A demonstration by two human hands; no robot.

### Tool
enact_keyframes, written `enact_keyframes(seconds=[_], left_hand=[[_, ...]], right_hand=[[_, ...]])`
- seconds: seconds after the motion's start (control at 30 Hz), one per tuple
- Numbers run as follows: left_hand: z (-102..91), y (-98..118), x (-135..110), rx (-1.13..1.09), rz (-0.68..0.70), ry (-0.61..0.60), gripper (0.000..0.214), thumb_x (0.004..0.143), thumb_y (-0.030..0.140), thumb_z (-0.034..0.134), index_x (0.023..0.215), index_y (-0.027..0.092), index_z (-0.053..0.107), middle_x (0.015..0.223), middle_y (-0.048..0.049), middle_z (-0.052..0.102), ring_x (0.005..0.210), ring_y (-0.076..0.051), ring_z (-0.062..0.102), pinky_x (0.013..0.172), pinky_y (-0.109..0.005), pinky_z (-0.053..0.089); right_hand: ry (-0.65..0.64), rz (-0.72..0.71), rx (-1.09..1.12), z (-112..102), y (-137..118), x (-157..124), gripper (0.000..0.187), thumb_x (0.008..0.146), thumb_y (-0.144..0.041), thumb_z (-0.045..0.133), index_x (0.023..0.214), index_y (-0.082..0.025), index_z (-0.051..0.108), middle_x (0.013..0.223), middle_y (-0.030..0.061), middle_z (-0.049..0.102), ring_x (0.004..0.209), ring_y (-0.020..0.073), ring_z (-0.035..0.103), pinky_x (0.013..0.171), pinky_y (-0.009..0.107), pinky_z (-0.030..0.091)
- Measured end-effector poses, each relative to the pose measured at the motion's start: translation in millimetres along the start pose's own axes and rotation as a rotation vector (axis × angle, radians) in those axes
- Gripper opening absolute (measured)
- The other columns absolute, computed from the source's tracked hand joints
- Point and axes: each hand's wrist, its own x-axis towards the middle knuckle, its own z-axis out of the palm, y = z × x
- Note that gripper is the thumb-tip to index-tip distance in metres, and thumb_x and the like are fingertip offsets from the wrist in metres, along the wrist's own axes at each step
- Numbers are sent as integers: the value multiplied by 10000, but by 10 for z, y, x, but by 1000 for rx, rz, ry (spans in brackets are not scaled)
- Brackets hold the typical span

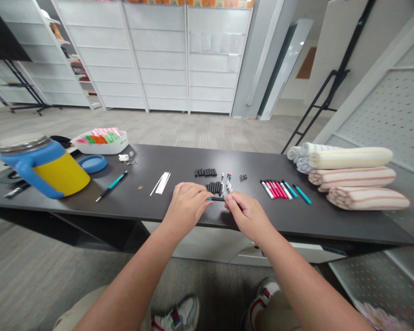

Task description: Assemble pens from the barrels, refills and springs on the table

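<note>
Counted two bare hands, left hand (188, 202) and right hand (246, 214), at lower centre, pinching one thin black-and-teal pen barrel (216, 198). Counted one blue-and-yellow lidded plastic jug (55, 172) at left, one round blue lid (92, 163), one loose teal pen (112, 185), one bundle of thin white rods (161, 183). Tallied three large rolled striped towels (355, 177) at right. Could not count the packed row of coloured pens (283, 189).

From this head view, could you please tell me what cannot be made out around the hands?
The pen piece: head view; the left hand and right hand cover both its ends.
The small parts behind the hands: head view; too small to identify.
The coloured items in the white tray: head view; too blurred to name.
A shoe: head view; cut off by the bottom edge.
</note>
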Motion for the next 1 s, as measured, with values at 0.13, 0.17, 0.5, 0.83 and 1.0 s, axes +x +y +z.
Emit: enact_keyframes(seconds=[0.13, 0.17, 0.5, 0.83, 1.0], left_hand=[[3, 18, -20, 44, -57, 176, 350, 991, 405, 709, 1288, 234, 636, 1277, -105, 687, 1214, -275, 591, 1081, -456, 377], [0, 24, -24, 56, -90, 245, 405, 969, 431, 734, 1297, 219, 625, 1288, -123, 678, 1225, -286, 587, 1079, -461, 384], [20, 275, 52, -578, -606, 108, 397, 970, 553, 661, 800, 200, 729, 700, -25, 680, 649, -171, 582, 610, -283, 418], [7, 510, 132, -1425, -938, 221, 460, 783, 563, 855, 895, 151, 684, 877, -44, 632, 680, -111, 517, 443, -173, 385], [-64, 473, 143, -1460, -858, 171, 390, 839, 504, 823, 952, 152, 700, 995, -73, 669, 728, -114, 528, 466, -172, 389]], right_hand=[[75, 39, -13, -5, 16, -9, 383, 1098, -419, 405, 841, -235, 621, 785, 17, 683, 757, 190, 642, 697, 296, 414], [108, 53, -20, -10, 19, -11, 383, 1097, -424, 405, 847, -237, 626, 788, 19, 688, 764, 195, 647, 698, 298, 415], [305, 23, -158, 8, -123, -78, 330, 1105, -367, 404, 910, -235, 634, 856, 43, 707, 803, 203, 655, 714, 306, 428], [237, -184, -485, 182, -335, -195, 226, 1077, -295, 482, 985, -226, 677, 956, 77, 741, 765, 195, 658, 679, 320, 410], [229, -131, -329, 228, -396, -192, 191, 1081, -284, 468, 1032, -229, 645, 964, 68, 726, 791, 197, 660, 693, 309, 424]])
